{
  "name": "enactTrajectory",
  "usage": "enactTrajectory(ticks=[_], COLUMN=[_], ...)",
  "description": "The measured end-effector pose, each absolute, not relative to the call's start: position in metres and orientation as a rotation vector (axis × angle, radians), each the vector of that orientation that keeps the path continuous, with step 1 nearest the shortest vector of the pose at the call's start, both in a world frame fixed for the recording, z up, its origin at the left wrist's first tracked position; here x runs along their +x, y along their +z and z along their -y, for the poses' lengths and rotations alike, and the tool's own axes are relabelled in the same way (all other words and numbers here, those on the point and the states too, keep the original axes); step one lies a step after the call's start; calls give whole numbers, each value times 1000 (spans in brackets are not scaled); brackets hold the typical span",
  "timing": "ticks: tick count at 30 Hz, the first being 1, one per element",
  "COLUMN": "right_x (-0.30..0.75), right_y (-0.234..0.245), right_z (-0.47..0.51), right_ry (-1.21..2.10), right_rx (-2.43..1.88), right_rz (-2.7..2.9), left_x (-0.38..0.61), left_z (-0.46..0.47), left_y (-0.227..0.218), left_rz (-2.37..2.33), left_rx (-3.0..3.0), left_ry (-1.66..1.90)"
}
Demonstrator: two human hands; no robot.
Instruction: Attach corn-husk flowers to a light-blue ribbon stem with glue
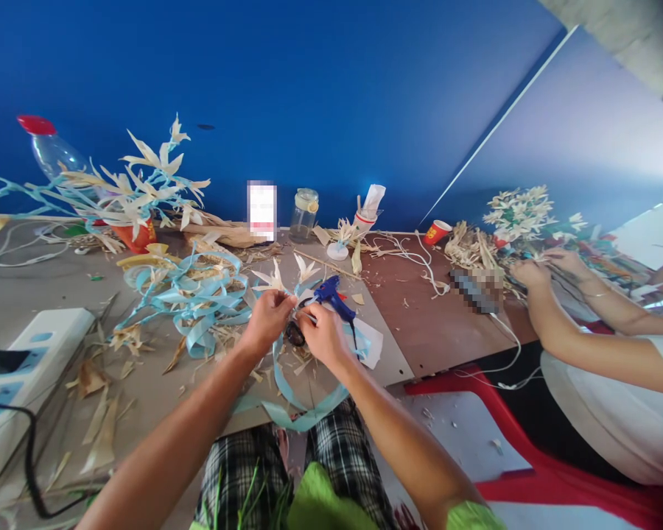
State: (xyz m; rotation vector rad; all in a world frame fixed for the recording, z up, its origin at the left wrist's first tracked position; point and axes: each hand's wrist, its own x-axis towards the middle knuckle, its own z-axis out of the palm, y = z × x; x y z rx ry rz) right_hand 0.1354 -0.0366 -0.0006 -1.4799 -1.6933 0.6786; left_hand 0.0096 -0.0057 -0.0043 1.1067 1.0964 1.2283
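Observation:
My left hand (pixel 270 316) is closed, its thumb and fingertips pinched on a light blue stem. Two pale husk flowers, one on the left (pixel 273 276) and one on the right (pixel 305 269), rise just beyond my fingers. Close beside it, my right hand (pixel 327 335) pinches a light blue ribbon (pixel 303 421), which loops down over the table edge toward my lap. A blue glue gun (pixel 331 292) lies just past my right hand. Between the hands sits a black ring-shaped thing (pixel 295 334), partly hidden. My fingers cover the point where ribbon and stem meet.
A tangle of blue ribbon (pixel 199 287) and husk scraps lies left, near a white power strip (pixel 38 368). Husk flowers in a red cup (pixel 135 237), a clear jar (pixel 304 215) and a red paper cup (pixel 437 232) stand behind. Another person's hands (pixel 533 272) work at right.

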Motion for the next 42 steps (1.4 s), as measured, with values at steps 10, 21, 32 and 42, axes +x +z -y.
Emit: enactTrajectory(ticks=[10, 21, 32, 42], right_x=[139, 141, 135, 143], right_y=[9, 5, 0, 13], right_z=[34, 36, 50, 43], right_ry=[977, 1587, 454, 1020], right_rx=[-1293, -1085, -1447, -1236], right_rz=[1623, 1220, 1775, 1588], left_x=[-7, -9, 7, -6], left_z=[4, 8, 5, 9], left_y=[-3, -5, -10, -4], left_rz=[-530, -525, -852, -430], left_rx=[719, 721, 969, 724], left_ry=[1008, 933, 1120, 892])
